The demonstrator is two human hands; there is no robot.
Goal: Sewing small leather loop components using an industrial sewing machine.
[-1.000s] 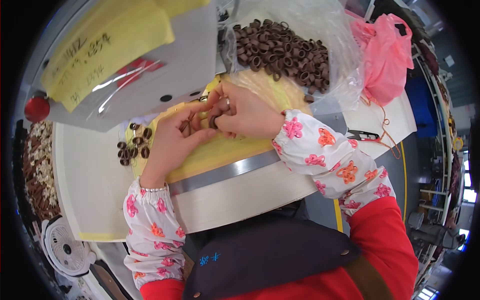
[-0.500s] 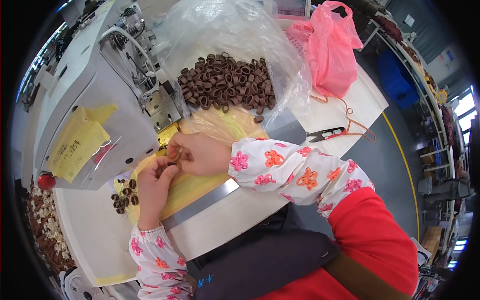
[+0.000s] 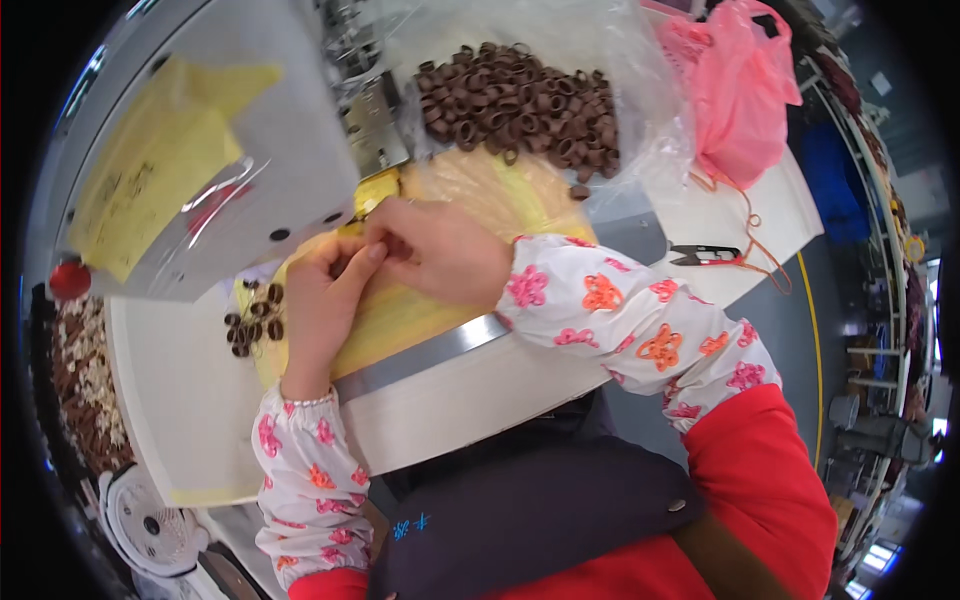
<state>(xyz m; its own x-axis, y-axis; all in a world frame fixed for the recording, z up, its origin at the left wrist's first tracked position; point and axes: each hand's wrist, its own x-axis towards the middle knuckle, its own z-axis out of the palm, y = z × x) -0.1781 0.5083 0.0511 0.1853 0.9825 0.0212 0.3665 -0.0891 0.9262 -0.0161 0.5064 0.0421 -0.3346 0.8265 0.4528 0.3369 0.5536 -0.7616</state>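
My left hand (image 3: 322, 305) and my right hand (image 3: 445, 250) meet over the yellow-covered work surface, just in front of the sewing machine (image 3: 235, 150). Both are closed, thumbs and fingertips pinched together. Whatever sits between the fingertips is hidden. Left of my left hand lies a small cluster of dark brown loops (image 3: 257, 322), with thin threads about them. Beyond my right hand a big pile of brown fabric loops (image 3: 510, 105) rests on clear plastic sheeting (image 3: 655, 110).
Thread snips (image 3: 705, 255) with a red handle and an orange cord lie to the right, below a pink plastic bag (image 3: 745, 95). A metal strip (image 3: 425, 355) runs along the table's near side. At lower left stands a white fan (image 3: 150, 525).
The view has shifted, so the table things appear further right and higher. My hands remain pinched together; a small dark piece seen at my left fingertips earlier is now hidden.
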